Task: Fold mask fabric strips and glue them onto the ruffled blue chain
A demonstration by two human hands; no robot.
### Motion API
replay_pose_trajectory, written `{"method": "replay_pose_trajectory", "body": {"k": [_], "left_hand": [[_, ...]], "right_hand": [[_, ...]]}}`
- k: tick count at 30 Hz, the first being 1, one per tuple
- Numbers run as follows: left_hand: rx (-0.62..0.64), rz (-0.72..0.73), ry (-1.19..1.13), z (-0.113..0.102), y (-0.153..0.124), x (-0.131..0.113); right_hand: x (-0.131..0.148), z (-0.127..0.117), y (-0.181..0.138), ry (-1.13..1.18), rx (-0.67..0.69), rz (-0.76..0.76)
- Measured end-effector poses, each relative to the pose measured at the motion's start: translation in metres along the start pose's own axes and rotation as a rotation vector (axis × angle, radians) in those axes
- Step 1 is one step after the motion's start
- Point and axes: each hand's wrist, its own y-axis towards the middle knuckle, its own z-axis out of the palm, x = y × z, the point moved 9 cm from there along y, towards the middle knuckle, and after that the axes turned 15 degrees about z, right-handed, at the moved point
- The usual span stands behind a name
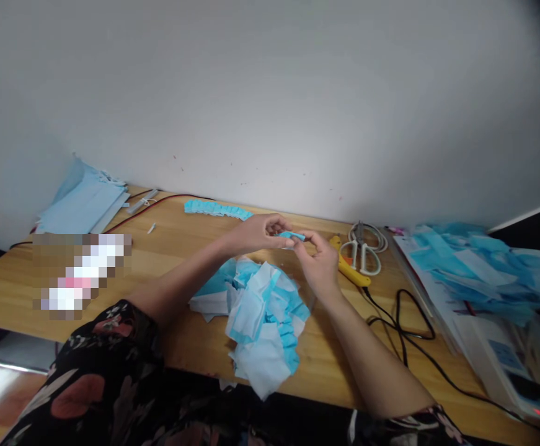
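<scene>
Between my two hands, above the middle of the table, is a small folded piece of blue fabric point(292, 235). My left hand point(266, 231) pinches its left end with curled fingers. At its right end the fingertips of my right hand point(317, 255) are closed on it. Below them lies a loose heap of blue and white fabric pieces point(265, 310), like cut face-mask material. Behind my left hand, a pleated blue strip point(216, 209) rests near the wall, partly hidden by the hand.
A stack of light blue face masks point(84, 195) lies at the far left. Right of my hands are a yellow corded tool point(354, 270), white-handled scissors point(361, 253) and a looping black cable point(402, 331). More blue fabric point(478, 263) is piled at the right. A wall point(270, 111) stands behind the table.
</scene>
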Motion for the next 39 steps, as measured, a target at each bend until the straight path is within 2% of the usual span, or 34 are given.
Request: {"method": "replay_pose_trajectory", "body": {"k": [5, 9, 14, 21, 24, 26, 29, 33, 36, 39], "left_hand": [[-0.070, -0.067, 0.188, -0.014, -0.003, 0.004], [-0.096, -0.088, 0.183, -0.019, -0.004, 0.004], [-0.060, -0.092, 0.187, -0.018, -0.002, 0.004], [0.018, 0.006, 0.313, -0.008, -0.002, -0.006], [-0.031, 0.007, 0.396, -0.012, -0.001, -0.005], [-0.130, 0.020, 0.292, -0.018, 0.000, -0.005], [-0.275, -0.025, -0.045, -0.025, -0.001, 0.005], [-0.368, -0.077, -0.438, -0.023, -0.002, 0.016], [-0.390, -0.077, -0.580, -0.020, -0.001, 0.017], [-0.380, -0.078, -0.620, -0.018, -0.001, 0.018]], "right_hand": [[-0.002, -0.005, 0.004, -0.008, -0.009, -0.001], [-0.011, -0.007, 0.011, 0.033, -0.013, 0.026], [-0.028, -0.002, 0.017, 0.169, 0.045, 0.084], [-0.007, 0.000, 0.007, 0.007, 0.056, -0.003], [-0.009, -0.002, 0.008, 0.052, 0.049, 0.013], [-0.015, -0.005, 0.011, 0.134, 0.029, 0.048], [-0.022, -0.008, 0.014, 0.207, 0.002, 0.082], [-0.026, -0.008, 0.015, 0.177, -0.021, 0.077], [-0.021, -0.012, 0.013, 0.139, -0.082, -0.004], [-0.004, -0.015, 0.006, -0.002, -0.142, -0.176]]}}
